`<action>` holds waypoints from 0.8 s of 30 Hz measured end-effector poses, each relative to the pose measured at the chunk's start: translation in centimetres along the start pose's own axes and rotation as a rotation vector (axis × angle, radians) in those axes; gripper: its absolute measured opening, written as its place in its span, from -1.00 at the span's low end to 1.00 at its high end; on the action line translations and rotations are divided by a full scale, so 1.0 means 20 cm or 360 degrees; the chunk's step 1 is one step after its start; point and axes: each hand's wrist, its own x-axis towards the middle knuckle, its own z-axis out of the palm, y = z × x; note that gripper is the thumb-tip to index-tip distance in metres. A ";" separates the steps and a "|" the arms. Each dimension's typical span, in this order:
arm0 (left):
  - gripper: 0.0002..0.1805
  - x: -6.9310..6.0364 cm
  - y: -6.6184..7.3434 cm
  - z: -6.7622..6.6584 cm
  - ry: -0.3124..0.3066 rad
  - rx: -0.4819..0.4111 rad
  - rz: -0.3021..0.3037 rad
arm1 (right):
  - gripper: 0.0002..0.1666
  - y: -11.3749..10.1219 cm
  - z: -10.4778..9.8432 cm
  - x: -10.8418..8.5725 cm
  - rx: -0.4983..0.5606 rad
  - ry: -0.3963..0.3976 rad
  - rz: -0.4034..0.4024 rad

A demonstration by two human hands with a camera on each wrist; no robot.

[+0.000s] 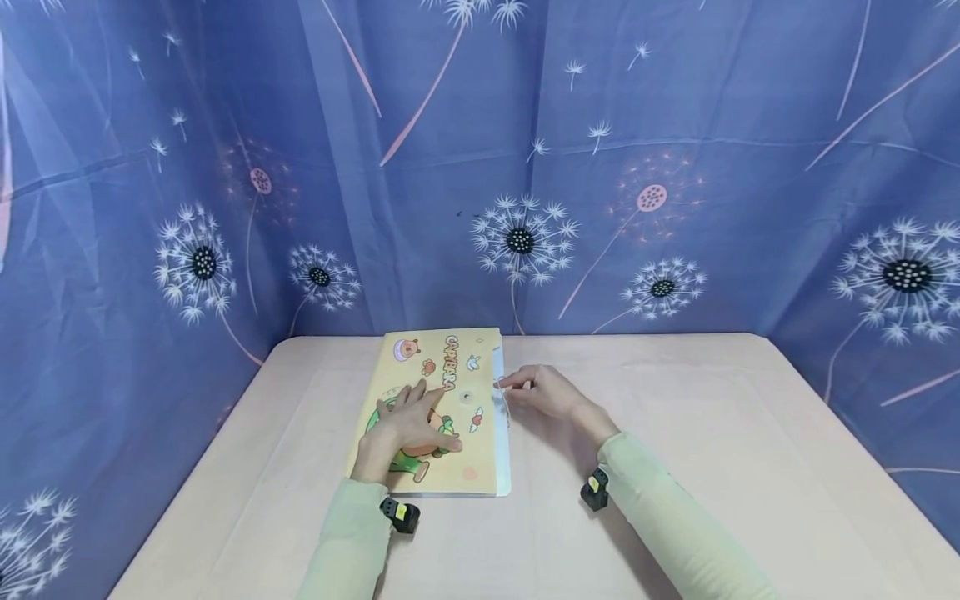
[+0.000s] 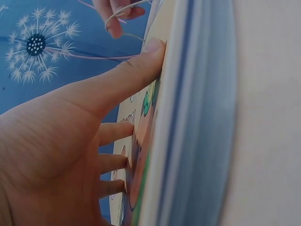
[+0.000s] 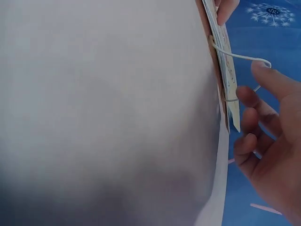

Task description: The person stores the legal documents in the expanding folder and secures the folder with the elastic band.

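A yellow cartoon file folder [image 1: 461, 417] with "CAPYBARA" lettering lies on the table, a pale blue strip [image 1: 502, 467] showing along its right edge. My left hand [image 1: 405, 421] rests on the cover with its fingers spread; in the left wrist view its thumb [image 2: 141, 59] presses near the edge of the layered folder. Just off the right edge, my right hand [image 1: 551, 392] holds a thin white elastic cord [image 3: 240, 56]. The right wrist view shows the cord looped out from the folder's edge, pulled taut around the thumb and forefinger tips.
A light pink cloth covers the table [image 1: 712, 442]. Blue curtains [image 1: 450, 208] with dandelion prints hang behind the table and along its sides. Both wrists carry small black cameras [image 1: 595, 490] over pale green sleeves.
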 end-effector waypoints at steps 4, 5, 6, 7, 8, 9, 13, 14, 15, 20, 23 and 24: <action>0.19 0.00 0.00 0.00 0.0000 -0.0004 -0.0008 | -0.69 -0.02 0.01 0.01 -0.0019 0.0069 -0.0039; 0.19 0.00 0.00 0.00 0.0001 -0.0004 -0.0007 | -0.68 -0.02 0.01 0.02 -0.0020 0.0079 -0.0043; 0.18 0.00 0.00 0.00 0.0000 -0.0007 -0.0006 | -0.67 -0.03 0.01 0.02 -0.0014 0.0083 -0.0049; 0.18 0.00 0.00 0.00 0.0000 -0.0009 -0.0003 | -0.67 -0.03 0.01 0.03 -0.0007 0.0082 -0.0057; 0.18 0.00 0.01 0.00 0.0000 -0.0014 0.0001 | -0.67 -0.03 0.02 0.03 -0.0008 0.0078 -0.0061; 0.18 0.00 0.01 0.00 -0.0001 -0.0019 0.0004 | -0.67 -0.04 0.02 0.04 -0.0010 0.0069 -0.0070; 0.17 0.00 0.01 0.00 -0.0002 -0.0030 0.0002 | -0.67 -0.06 0.03 0.07 -0.0042 0.0008 -0.0101; 0.16 0.00 0.01 0.00 0.0000 -0.0031 0.0000 | -0.67 -0.07 0.04 0.07 -0.0058 -0.0002 -0.0110; 0.16 0.00 0.01 0.00 0.0003 -0.0029 -0.0002 | -0.66 -0.07 0.04 0.08 -0.0073 -0.0010 -0.0117; 0.15 -0.01 0.00 0.00 0.0011 -0.0019 -0.0001 | -0.66 -0.11 0.05 0.10 -0.0163 -0.0044 -0.0123; 0.16 -0.01 0.00 0.00 0.0018 -0.0015 0.0002 | -0.66 -0.13 0.05 0.11 -0.0231 -0.0061 -0.0133; 0.17 -0.01 0.00 0.00 0.0020 -0.0013 0.0001 | -0.66 -0.14 0.05 0.11 -0.0242 -0.0072 -0.0137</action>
